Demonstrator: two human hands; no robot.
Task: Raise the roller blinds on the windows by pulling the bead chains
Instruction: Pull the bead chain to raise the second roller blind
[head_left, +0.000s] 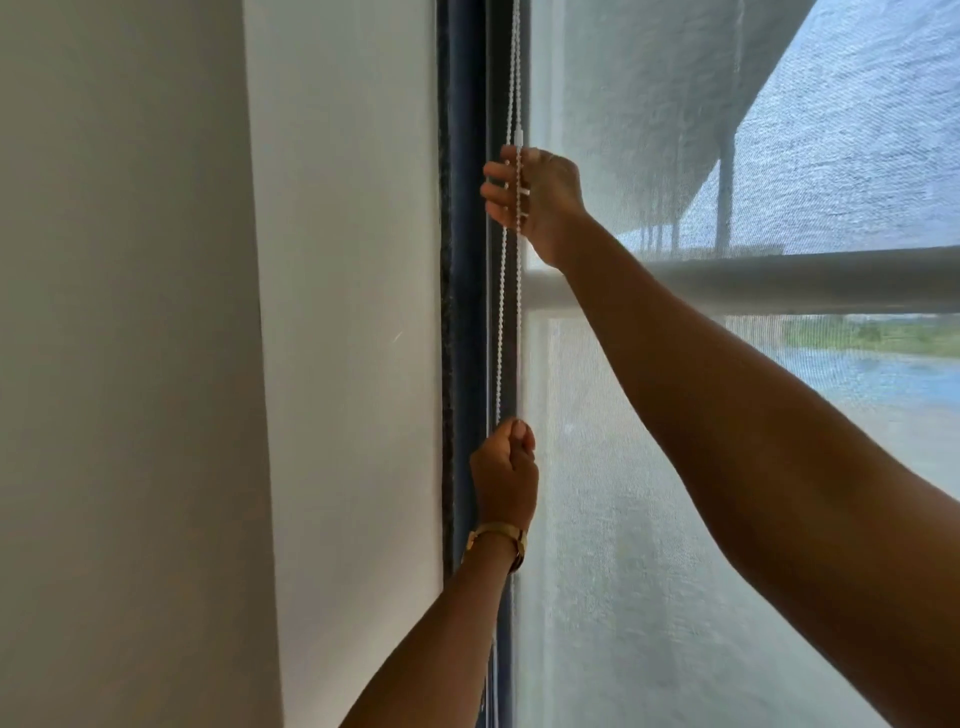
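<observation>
A white bead chain (510, 332) hangs in two strands along the dark window frame (462, 260). My right hand (535, 197) is high up, its fingers curled around the chain at about mid height of the window. Lower down, my left hand (504, 478), with a gold watch on the wrist, is closed in a fist on the chain. A sheer white roller blind (649, 467) covers the window to the right of the chain, down past the bottom of the view. Its lower edge is out of sight.
A white wall (343, 364) stands directly left of the frame, with a wall corner further left. Through the sheer blind a horizontal railing (805, 280), a building overhang and greenery show outside.
</observation>
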